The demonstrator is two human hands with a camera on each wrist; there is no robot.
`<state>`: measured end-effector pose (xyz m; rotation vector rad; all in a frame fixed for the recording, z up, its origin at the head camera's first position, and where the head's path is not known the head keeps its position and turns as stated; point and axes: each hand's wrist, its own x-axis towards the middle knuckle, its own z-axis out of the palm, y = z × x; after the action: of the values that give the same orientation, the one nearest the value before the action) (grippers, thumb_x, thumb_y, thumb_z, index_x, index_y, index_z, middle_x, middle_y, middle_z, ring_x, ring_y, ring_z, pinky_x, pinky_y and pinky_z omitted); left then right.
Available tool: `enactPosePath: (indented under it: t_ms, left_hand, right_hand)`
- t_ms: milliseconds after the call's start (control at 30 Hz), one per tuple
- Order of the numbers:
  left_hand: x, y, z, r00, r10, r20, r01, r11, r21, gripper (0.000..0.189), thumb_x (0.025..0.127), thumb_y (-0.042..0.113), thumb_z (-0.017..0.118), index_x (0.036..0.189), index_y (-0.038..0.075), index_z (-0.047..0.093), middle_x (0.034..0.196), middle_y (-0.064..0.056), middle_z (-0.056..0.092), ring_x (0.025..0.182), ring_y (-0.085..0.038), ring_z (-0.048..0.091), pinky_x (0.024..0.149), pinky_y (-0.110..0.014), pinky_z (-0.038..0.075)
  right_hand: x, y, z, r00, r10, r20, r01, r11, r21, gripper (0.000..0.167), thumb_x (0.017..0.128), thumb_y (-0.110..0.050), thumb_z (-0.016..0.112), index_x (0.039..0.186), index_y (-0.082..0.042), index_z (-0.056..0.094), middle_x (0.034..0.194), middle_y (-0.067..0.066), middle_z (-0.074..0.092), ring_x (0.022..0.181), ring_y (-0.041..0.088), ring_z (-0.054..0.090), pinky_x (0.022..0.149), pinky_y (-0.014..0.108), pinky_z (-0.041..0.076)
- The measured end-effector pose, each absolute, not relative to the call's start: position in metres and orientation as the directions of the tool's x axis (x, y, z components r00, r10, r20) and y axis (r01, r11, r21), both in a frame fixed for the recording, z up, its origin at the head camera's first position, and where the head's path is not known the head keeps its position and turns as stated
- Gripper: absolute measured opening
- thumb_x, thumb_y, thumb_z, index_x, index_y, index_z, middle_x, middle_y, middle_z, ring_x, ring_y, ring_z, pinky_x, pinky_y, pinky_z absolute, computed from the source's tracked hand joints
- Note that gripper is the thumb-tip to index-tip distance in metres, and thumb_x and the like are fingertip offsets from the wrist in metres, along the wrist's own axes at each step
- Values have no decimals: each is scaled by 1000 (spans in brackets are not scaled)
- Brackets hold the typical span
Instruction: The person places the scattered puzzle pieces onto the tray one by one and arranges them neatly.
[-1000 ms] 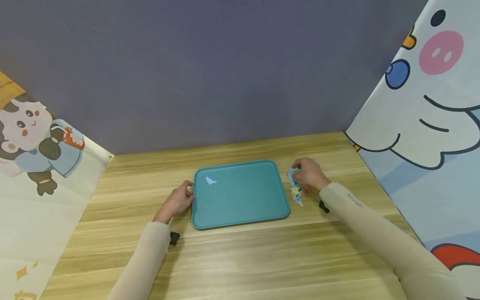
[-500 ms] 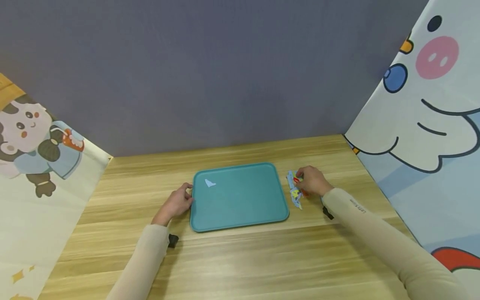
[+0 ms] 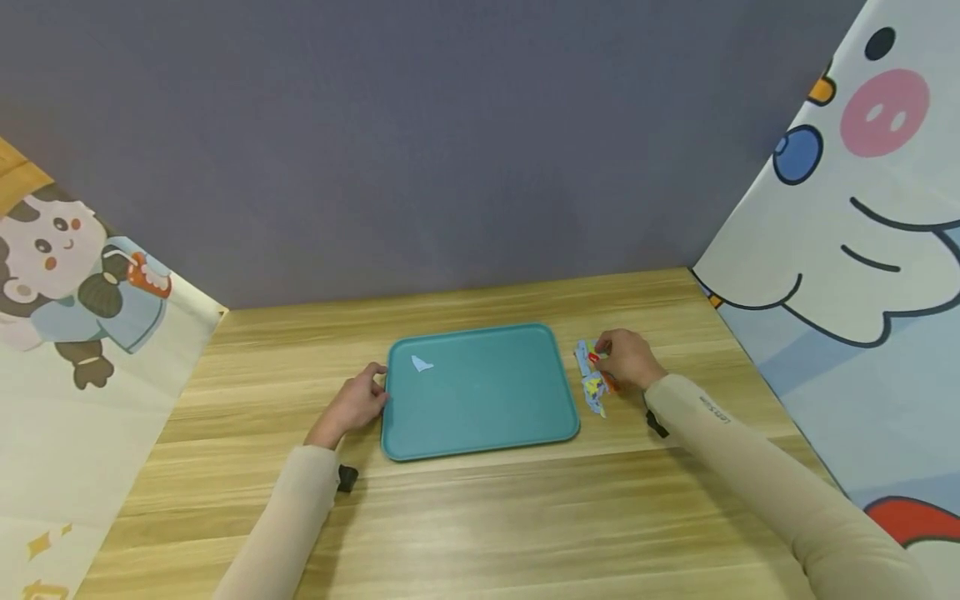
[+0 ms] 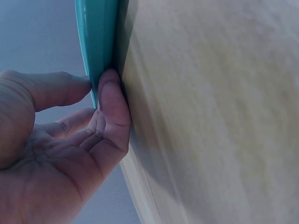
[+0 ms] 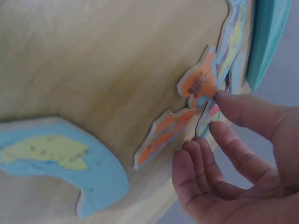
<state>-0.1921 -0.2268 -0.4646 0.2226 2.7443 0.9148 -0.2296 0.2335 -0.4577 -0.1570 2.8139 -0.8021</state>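
My left hand (image 3: 355,408) holds the left edge of a teal tray (image 3: 480,400), thumb on top of the rim and fingers curled under it, as the left wrist view shows. On the tray, near its far left corner, lies a small pale blue puzzle piece (image 3: 421,363). To the right of the tray, my right hand (image 3: 630,360) pinches a small multicoloured puzzle piece (image 5: 212,112) with red on it between thumb and forefinger. Close around those fingertips lie orange puzzle pieces (image 5: 198,86) and a yellow-and-blue one (image 3: 593,386). My right hand partly hides this cluster in the head view.
A larger curved blue puzzle piece (image 5: 105,163) with a yellow patch lies apart on the wooden table (image 3: 495,517), seen in the right wrist view. A grey wall (image 3: 450,150) rises behind the table, and printed cartoon panels (image 3: 885,250) stand at both sides.
My right hand has shifted slightly right and toward me, and a red patch now shows by its fingertips. The left hand keeps its hold on the tray.
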Motion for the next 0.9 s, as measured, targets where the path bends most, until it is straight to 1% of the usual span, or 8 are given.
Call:
enactPosePath:
  t_ms: [133, 267, 333, 500, 600, 800, 900]
  left_hand:
    - [-193, -227, -465, -958, 221, -183, 67, 792, 607, 44, 90, 0, 56, 131, -7, 40, 87, -14, 65, 73, -19, 61, 68, -36, 50]
    - [-193, -227, -465, -957, 216, -192, 58, 793, 607, 45, 91, 0, 56, 132, -6, 39, 88, -14, 65, 73, -19, 61, 67, -36, 50]
    - [-193, -226, -464, -957, 214, -195, 54, 793, 606, 45, 91, 0, 56, 132, -6, 39, 88, -14, 65, 73, -19, 61, 67, -35, 50]
    - [-193, -225, -463, -957, 213, -199, 53, 800, 598, 45, 91, 1, 55, 131, -6, 39, 88, -14, 65, 74, -20, 61, 67, -36, 50]
    - [-194, -225, -463, -957, 212, -196, 56, 803, 594, 45, 90, 1, 55, 132, -6, 39, 88, -15, 65, 75, -21, 61, 68, -37, 50]
    - [-195, -226, -463, -957, 216, -193, 62, 803, 593, 45, 90, 1, 56, 131, -6, 39, 89, -15, 65, 77, -23, 62, 69, -38, 51]
    - [-195, -225, -463, -956, 214, -199, 58, 806, 589, 45, 90, 2, 56, 132, -6, 39, 90, -16, 65, 78, -23, 62, 70, -38, 51]
  right_hand:
    - [-231, 234, -458, -972, -154, -180, -39, 853, -520, 27, 81, -6, 70, 105, 5, 63, 98, 18, 61, 86, 30, 57, 72, 39, 49]
    - [-232, 234, -459, -974, -126, -189, -6, 845, -534, 26, 79, 1, 63, 105, 5, 64, 94, 17, 63, 80, 28, 59, 64, 35, 50]
    - [-232, 235, -460, -977, -117, -178, -2, 841, -541, 26, 78, 1, 62, 103, 5, 64, 92, 16, 64, 78, 27, 60, 63, 34, 51]
    - [-235, 236, -465, -982, -149, -120, -60, 834, -548, 26, 79, -9, 71, 100, 4, 65, 97, 17, 63, 85, 29, 59, 73, 40, 49]
    - [-237, 235, -466, -981, -160, -107, -71, 819, -569, 27, 81, -12, 73, 101, 5, 65, 101, 18, 61, 89, 32, 57, 76, 43, 49]
    - [-240, 231, -465, -982, -166, -90, -82, 805, -588, 23, 81, -8, 71, 99, 5, 65, 101, 19, 62, 91, 33, 58, 77, 43, 49]
    - [-244, 230, -466, -982, -157, -101, -70, 809, -584, 22, 82, -8, 71, 99, 5, 65, 102, 19, 63, 91, 33, 59, 76, 42, 50]
